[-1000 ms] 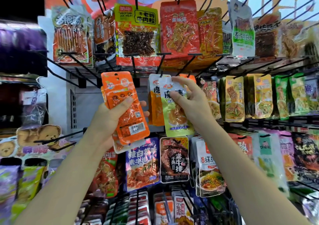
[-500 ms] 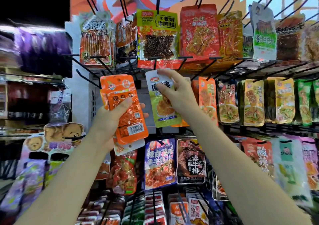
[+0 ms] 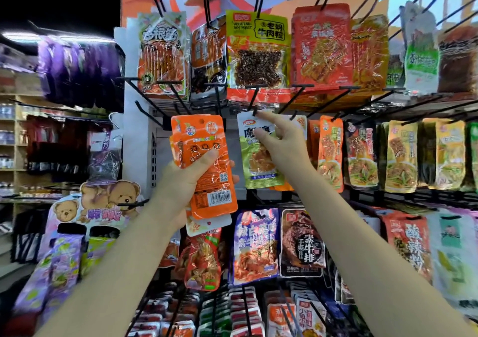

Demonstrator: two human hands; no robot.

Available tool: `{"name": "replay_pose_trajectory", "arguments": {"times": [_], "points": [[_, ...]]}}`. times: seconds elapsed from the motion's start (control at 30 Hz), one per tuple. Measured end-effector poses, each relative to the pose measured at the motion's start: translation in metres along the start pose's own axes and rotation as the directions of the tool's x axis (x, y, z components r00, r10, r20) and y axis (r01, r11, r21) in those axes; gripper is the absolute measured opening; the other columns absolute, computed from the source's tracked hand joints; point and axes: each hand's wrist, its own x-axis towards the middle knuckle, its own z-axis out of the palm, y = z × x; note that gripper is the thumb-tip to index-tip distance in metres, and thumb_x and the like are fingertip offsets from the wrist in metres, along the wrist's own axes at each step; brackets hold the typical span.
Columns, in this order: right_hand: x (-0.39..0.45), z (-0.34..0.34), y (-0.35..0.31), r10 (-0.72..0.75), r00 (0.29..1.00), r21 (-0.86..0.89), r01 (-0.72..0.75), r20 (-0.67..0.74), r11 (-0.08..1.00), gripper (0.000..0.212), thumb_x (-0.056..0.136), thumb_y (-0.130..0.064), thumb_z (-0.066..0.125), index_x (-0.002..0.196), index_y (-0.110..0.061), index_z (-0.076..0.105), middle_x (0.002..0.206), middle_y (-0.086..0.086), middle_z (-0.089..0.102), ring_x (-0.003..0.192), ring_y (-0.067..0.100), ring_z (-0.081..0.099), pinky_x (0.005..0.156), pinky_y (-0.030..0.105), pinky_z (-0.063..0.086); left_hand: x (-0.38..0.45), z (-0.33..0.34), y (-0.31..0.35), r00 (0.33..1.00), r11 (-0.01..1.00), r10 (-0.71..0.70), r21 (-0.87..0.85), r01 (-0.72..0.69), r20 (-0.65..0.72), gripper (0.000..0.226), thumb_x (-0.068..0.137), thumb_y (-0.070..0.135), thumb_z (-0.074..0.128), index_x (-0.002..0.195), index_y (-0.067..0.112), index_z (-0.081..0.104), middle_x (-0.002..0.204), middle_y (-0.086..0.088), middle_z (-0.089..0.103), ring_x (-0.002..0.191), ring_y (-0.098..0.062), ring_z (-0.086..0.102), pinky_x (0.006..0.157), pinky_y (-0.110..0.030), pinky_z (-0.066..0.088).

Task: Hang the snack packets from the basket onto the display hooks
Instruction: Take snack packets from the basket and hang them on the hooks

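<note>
Snack rack [image 3: 362,96] ahead, hooks loaded. My left hand [image 3: 181,181] grips orange packets [image 3: 207,160]; my right hand [image 3: 282,145] pinches green packet [image 3: 258,155] at hook [image 3: 254,104].

green packet [image 3: 258,155] at hook [image 3: 254,101], orange packets [image 3: 207,166] upright

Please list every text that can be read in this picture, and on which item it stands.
"VEGETARIAN MEAT" and "老妈牛肉粒": yellow packet, top row.
"素牛排": dark packet, lower row.
"酸辣粉": red packet, lower right.
Orange packets in the left hand: barcode, print too blurred.
Green packet: blurred.
</note>
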Motion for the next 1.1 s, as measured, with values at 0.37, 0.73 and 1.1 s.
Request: {"name": "replay_pose_trajectory", "arguments": {"times": [0.37, 0.73, 1.1], "points": [[-0.031, -0.005, -0.034, 0.042, 0.992, -0.012, -0.041, 0.121, 0.999, 0.047, 0.098, -0.040, 0.062, 0.087, 0.005, 0.069, 0.067, 0.014, 0.061, 0.058, 0.006, 0.053, 0.059, 0.024, 0.043, 0.009, 0.011, -0.004, 0.996, 0.996, 0.054, 0.074, -0.059, 0.078, 0.022, 0.078, 0.019, 0.077, 0.099, 0.016, 0.069, 0.081, -0.001, 0.078, 0.069, -0.018, 0.076, 0.055, -0.029, 0.059], [-0.043, -0.046, -0.017, 0.030, 0.997, 0.211, -0.013, -0.076, 0.977, 0.014, 0.091, -0.024, 0.065, 0.084, -0.012, 0.063, 0.082, 0.021, 0.062, 0.074, 0.028, 0.059, 0.069, 0.054, 0.053, 0.016, 0.030, -0.006, 0.989, 0.961, 0.140, 0.248, -0.126, -0.039, 0.032, 0.086, 0.054, 0.070, 0.101, 0.025, 0.071, 0.091, 0.005, 0.079, 0.085, -0.021, 0.076, 0.080, -0.044, 0.062], [-0.044, -0.052, -0.024, 0.048, 0.997, 0.138, -0.039, -0.065, 0.990, 0.009, 0.101, -0.025, 0.060, 0.098, -0.017, 0.057, 0.065, -0.004, 0.047, 0.055, 0.012, 0.044, 0.052, 0.024, 0.038, 0.005, 0.071, -0.014, 0.984, 0.959, 0.159, 0.225, -0.173, 0.079, 0.003, 0.091, 0.021, 0.073, 0.090, 0.024, 0.075, 0.093, 0.000, 0.079, 0.094, -0.025, 0.075, 0.092, -0.050, 0.058]]}}
